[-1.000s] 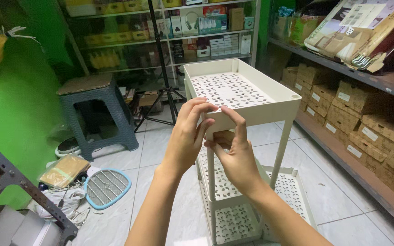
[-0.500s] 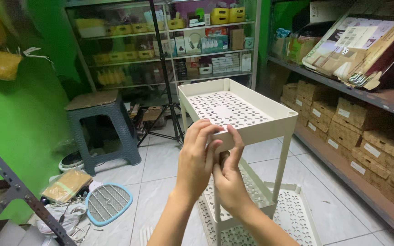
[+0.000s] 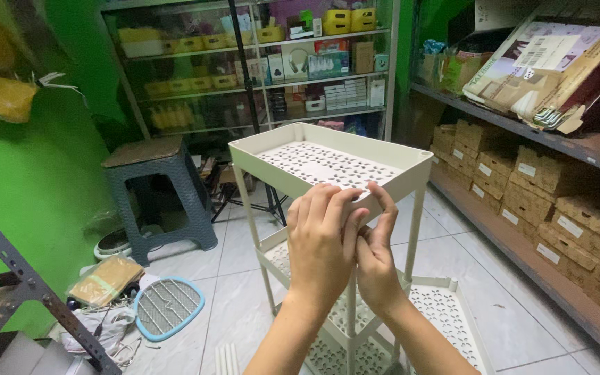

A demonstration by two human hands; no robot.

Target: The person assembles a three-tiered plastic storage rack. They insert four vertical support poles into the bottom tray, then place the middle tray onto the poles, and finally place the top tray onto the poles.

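A cream plastic shelf rack (image 3: 328, 163) with perforated trays stands on the tiled floor in front of me. Both hands meet at the near corner of its top tray. My left hand (image 3: 322, 239) curls its fingers over the tray's near rim. My right hand (image 3: 376, 260) pinches the same corner from below, beside the near post (image 3: 351, 326). A middle tray (image 3: 276, 257) shows under the top one. Another perforated tray (image 3: 446, 312) is low at the right, near the floor.
A dark plastic stool (image 3: 157, 184) stands at the left, with a blue racket-shaped swatter (image 3: 168, 305) and bagged items on the floor near it. A shelf of cardboard boxes (image 3: 536, 187) runs along the right wall. A metal stock shelf (image 3: 272, 69) fills the back.
My hands have slid lower and closer together on the top tray's near corner. The view has risen, so the rack sits lower in the picture.
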